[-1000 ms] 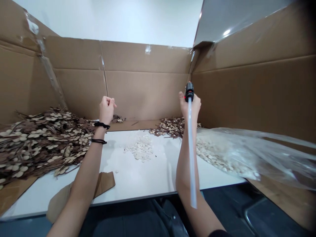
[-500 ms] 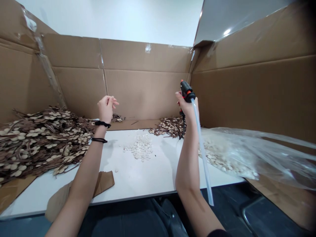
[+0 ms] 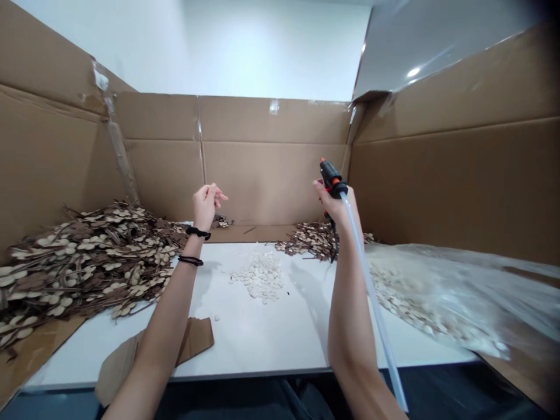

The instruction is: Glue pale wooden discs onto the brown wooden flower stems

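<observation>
My right hand (image 3: 336, 201) is raised above the white table (image 3: 245, 332) and grips a black and orange glue gun (image 3: 329, 172). A long clear glue stick (image 3: 371, 297) runs from the gun's back down past my forearm. My left hand (image 3: 205, 204) is held up at the same height with its fingers loosely curled and parted, nothing in them; two black bands circle its wrist. Below and between the hands lies a small heap of pale wooden discs (image 3: 260, 275).
A big pile of brown twigs with wooden discs (image 3: 87, 256) fills the left side. A smaller brown pile (image 3: 308, 239) lies at the back. A clear plastic bag of pale discs (image 3: 437, 291) lies right. Cardboard walls (image 3: 271, 169) enclose the table; a cardboard scrap (image 3: 196, 338) lies at the front.
My right hand has tilted the glue gun so its nozzle points up and left and the stick swings rightward. My left hand's fingers have loosened from a fist. The view has dropped slightly.
</observation>
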A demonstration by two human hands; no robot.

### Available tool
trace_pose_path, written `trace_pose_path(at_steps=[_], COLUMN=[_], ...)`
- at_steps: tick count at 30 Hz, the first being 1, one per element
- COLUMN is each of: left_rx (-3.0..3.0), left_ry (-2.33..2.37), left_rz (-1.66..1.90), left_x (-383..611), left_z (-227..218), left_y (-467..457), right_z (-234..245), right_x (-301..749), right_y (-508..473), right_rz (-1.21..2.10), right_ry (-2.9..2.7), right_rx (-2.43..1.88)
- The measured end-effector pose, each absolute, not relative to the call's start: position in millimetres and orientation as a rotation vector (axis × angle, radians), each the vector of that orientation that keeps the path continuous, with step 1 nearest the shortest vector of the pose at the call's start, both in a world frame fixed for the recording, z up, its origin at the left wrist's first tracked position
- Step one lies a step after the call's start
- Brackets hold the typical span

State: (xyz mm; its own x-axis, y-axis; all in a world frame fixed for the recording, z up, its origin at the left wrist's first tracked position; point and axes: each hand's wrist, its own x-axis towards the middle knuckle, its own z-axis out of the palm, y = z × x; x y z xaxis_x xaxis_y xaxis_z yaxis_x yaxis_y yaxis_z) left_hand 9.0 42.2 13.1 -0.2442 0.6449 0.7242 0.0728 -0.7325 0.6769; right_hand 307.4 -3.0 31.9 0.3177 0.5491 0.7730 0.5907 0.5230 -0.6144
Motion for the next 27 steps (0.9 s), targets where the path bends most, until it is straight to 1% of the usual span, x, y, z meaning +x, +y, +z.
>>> trace_pose_path(at_steps=[8, 17, 27], left_rx=[1.417, 1.505, 1.477], left_ry=[0.848, 0.795, 0.821], left_rz=[2.074, 2.119, 2.075], left_x=[4.4, 1.0, 1.2], left_z=[15.3, 14.6, 18.5], left_y=[40.9, 41.8, 32.3], right_z=[32.2, 28.5, 25.5], right_x=[307.9, 309.1, 310.9], right_y=[-3.9, 6.1, 9.1], right_rz=[-0.007, -0.016, -0.021], right_ry=[-1.309, -1.363, -1.359], right_rx=[-1.126, -1.115, -1.102])
